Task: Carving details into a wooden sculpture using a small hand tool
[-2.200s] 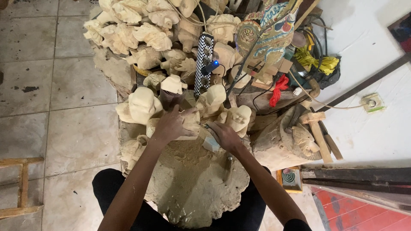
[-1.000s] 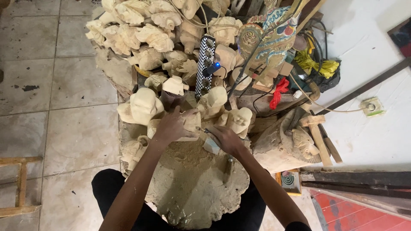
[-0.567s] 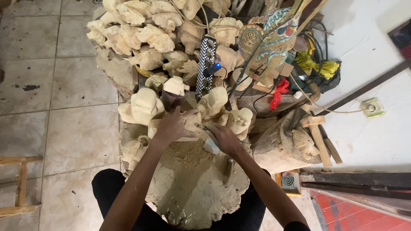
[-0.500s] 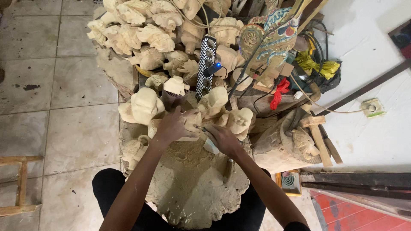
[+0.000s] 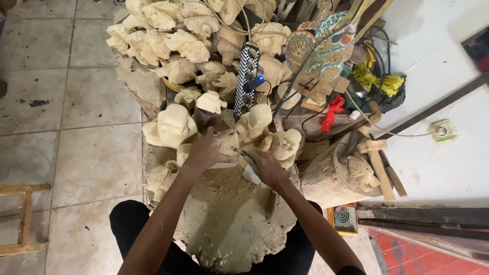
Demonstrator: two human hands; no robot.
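Woodcarving is being shown from above, on a dusty carving block that is lying across the seated person's lap. A pale wooden carving is being held on the far edge of that block. The left hand is being kept closed over the carving's near side, with the fingers wrapped round it. The right hand is being kept closed round a small carving tool, whose tip is being pressed against the carving just beside the left hand's fingers. Something pale is showing under the right hand, but what it is cannot be told.

Just beyond the hands, a row of unfinished wooden heads is being crowded against the block, touching one another, and a larger heap of pale carved pieces is being piled further back on the tiled floor. A black-and-white chequered power strip is being left standing among the heads, with a blue plug in it. To its right a painted carved figure is leaning, with a red rag and a yellow bag near it. A wooden mallet is lying to the right, beside a darker carved lump. A wooden frame is showing at the left edge, well apart from the work.
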